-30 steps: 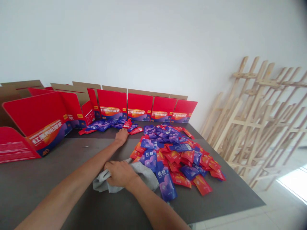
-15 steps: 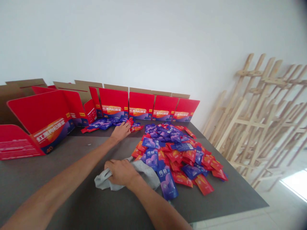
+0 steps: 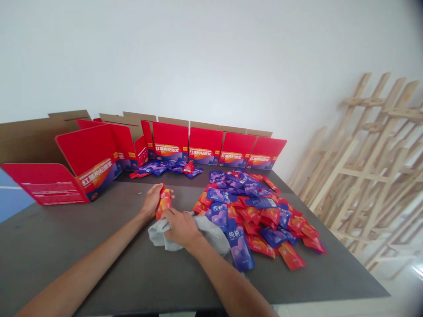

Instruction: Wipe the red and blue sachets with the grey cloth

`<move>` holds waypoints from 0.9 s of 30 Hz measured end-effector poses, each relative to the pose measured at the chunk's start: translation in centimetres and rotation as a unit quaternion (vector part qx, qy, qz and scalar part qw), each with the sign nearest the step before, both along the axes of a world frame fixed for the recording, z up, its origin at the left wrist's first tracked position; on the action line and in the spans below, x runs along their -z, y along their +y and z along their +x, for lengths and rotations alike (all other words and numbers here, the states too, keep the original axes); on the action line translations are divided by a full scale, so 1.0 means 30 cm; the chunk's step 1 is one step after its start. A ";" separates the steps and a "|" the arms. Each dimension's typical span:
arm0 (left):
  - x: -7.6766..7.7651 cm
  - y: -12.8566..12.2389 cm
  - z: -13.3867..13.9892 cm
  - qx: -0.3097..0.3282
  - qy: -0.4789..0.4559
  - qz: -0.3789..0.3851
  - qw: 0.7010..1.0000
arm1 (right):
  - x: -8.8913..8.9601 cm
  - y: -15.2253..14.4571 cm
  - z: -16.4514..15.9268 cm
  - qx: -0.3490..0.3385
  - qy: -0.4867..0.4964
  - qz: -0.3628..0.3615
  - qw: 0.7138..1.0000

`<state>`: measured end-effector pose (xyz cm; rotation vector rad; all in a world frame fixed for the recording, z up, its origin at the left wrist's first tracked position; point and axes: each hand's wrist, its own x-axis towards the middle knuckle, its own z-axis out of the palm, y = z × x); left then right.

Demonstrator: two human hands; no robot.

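Observation:
My left hand (image 3: 153,200) is closed around a red-orange pouch (image 3: 164,204) and holds it up over the middle of the table. Beside it, my right hand (image 3: 181,226) is closed on a grey cloth (image 3: 211,235), its fingertips close to the pouch's lower end. The cloth lies bunched on the table and trails to the right under my wrist. To the right spreads a heap of red and purple pouches (image 3: 254,202). A smaller group of mostly purple pouches (image 3: 161,167) lies farther back, by the boxes.
Several open red cardboard boxes (image 3: 170,141) stand in a row along the back of the dark grey table (image 3: 109,246). A larger open box (image 3: 89,154) is at the left. Wooden easels (image 3: 360,171) lean against the wall beyond the table's right edge.
My left hand has come back from the rear pouches with a red-orange pouch in it. My right hand and the cloth are now close to that pouch. The view has shifted slightly left.

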<state>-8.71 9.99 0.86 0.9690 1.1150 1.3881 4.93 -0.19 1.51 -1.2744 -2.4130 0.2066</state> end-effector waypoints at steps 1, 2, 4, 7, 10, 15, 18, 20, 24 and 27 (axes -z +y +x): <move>0.006 -0.021 0.001 0.009 -0.016 -0.026 0.999 | 0.002 0.000 0.000 0.000 -0.001 -0.001 1.000; 0.011 -0.042 0.002 0.018 -0.030 -0.051 0.998 | 0.004 0.000 0.000 0.000 -0.003 -0.003 1.000; 0.017 -0.082 0.006 0.049 -0.074 -0.105 0.991 | 0.007 0.001 0.000 0.001 -0.012 -0.010 1.000; 0.014 -0.146 0.011 0.139 -0.153 -0.161 0.965 | 0.007 0.004 0.000 0.018 -0.019 -0.018 0.999; 0.006 -0.207 0.014 0.239 -0.204 -0.151 0.937 | 0.002 0.011 0.003 0.061 -0.011 -0.017 0.998; 0.018 -0.250 0.028 0.305 -0.253 -0.134 0.908 | -0.005 0.025 0.019 0.165 0.017 0.010 0.986; 0.038 -0.248 0.038 0.274 -0.236 -0.129 0.923 | -0.008 0.026 0.028 0.159 0.034 0.020 0.986; 0.045 -0.249 0.045 0.220 -0.223 -0.104 0.944 | -0.012 0.022 0.029 0.123 0.030 0.018 0.992; 0.049 -0.255 0.058 0.146 -0.203 -0.027 0.968 | -0.016 0.008 0.019 0.064 0.002 0.006 0.998; 0.074 -0.250 0.066 0.165 -0.186 0.002 0.969 | -0.017 0.002 0.017 0.077 0.018 0.026 0.996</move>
